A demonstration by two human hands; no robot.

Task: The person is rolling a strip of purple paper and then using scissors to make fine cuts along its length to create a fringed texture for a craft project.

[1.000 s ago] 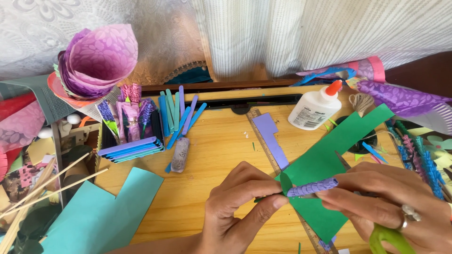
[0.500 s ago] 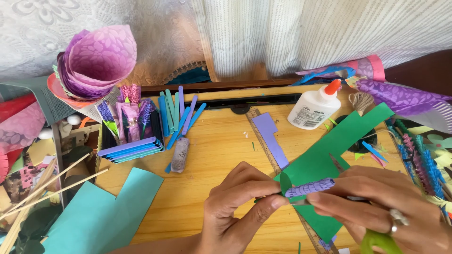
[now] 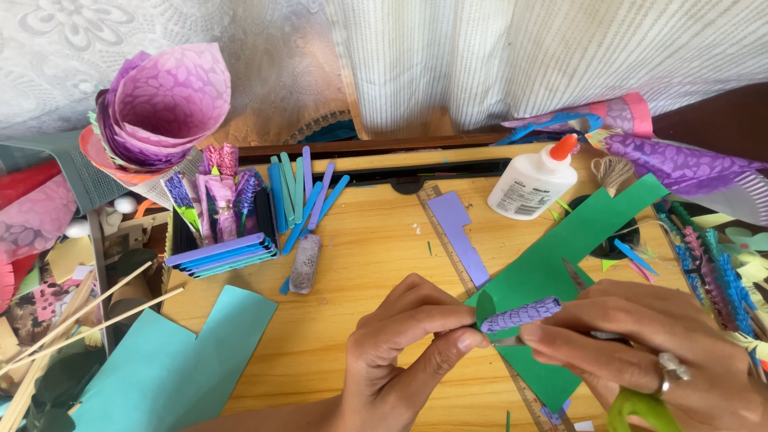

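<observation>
Head view shows your left hand (image 3: 400, 352) low at the desk's (image 3: 360, 248) near edge, thumb and forefinger pinched shut on the left end of a small purple paper roll (image 3: 522, 314). Your right hand (image 3: 640, 352) comes in from the right, fingers closed toward the same roll; a ring sits on one finger, and the green handle of a pair of scissors (image 3: 636, 408) shows beneath the palm, with a thin metal blade lying under the roll. Whether that hand grips the roll or only the scissors, you cannot tell.

The roll lies across a green paper sheet (image 3: 576, 248) that runs diagonally up toward the right. Under the sheet's left edge a ruler (image 3: 448, 240) stretches along the desk, with a lilac paper strip (image 3: 456, 232) lying on it. Behind the sheet stands a white glue bottle (image 3: 532, 184) with an orange cap, and beside it a bundle of twine (image 3: 612, 170).

To your left, well apart from the hands, a grey glue stick (image 3: 305, 262) lies beside a stack of blue and purple paper strips (image 3: 222, 254), with loose strips fanned out behind. A teal paper sheet (image 3: 184, 360) covers the near left corner, wooden skewers (image 3: 72, 320) crossing beside it. A purple paper cone (image 3: 160, 108) stands at the far left. Fringed blue paper pieces (image 3: 720, 280) crowd the right edge, close to your right hand.
</observation>
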